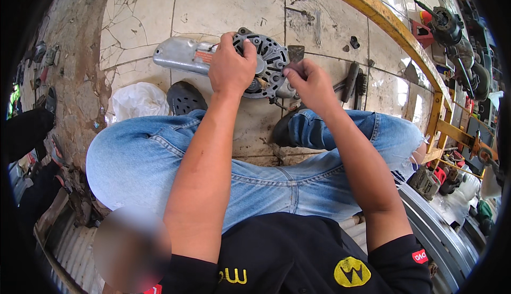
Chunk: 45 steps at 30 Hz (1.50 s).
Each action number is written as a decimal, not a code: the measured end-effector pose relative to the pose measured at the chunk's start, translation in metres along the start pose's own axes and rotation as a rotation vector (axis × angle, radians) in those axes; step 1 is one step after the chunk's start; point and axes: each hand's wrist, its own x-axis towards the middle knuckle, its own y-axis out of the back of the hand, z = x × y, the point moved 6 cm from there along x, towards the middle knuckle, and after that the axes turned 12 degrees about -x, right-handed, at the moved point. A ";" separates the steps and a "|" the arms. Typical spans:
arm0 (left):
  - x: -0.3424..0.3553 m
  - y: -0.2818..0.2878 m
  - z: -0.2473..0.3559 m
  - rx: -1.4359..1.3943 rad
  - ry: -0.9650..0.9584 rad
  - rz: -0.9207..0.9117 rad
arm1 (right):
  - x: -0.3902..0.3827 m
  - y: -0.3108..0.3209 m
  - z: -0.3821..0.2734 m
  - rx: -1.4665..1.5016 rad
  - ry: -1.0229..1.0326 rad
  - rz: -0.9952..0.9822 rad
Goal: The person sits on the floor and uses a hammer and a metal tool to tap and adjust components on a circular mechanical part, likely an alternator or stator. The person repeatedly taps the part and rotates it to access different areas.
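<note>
A round grey metal alternator (pixel 272 54) with a slotted end housing stands in front of me between my feet. My left hand (pixel 232 66) is closed round its left side, with the thumb on the slotted face. At the alternator's right edge, the thumb and fingers of my right hand (pixel 310 81) are pinched together. Whatever sits between those fingers is hidden. A long silver metal piece (pixel 178 54) with a red label reaches out to the left from behind my left hand.
Right of my right hand lie a brush (pixel 361 85) and a dark-handled tool (pixel 349 82). A white plastic bag (pixel 139 101) is beside my left shoe (pixel 186 99). A yellow metal frame (pixel 391 19) curves along the right, with machine parts (pixel 452 30) beyond it. Tiles (pixel 226 1) cover the floor.
</note>
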 end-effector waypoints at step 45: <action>0.000 0.001 -0.001 0.000 0.002 -0.006 | 0.010 0.005 0.004 0.151 -0.028 -0.073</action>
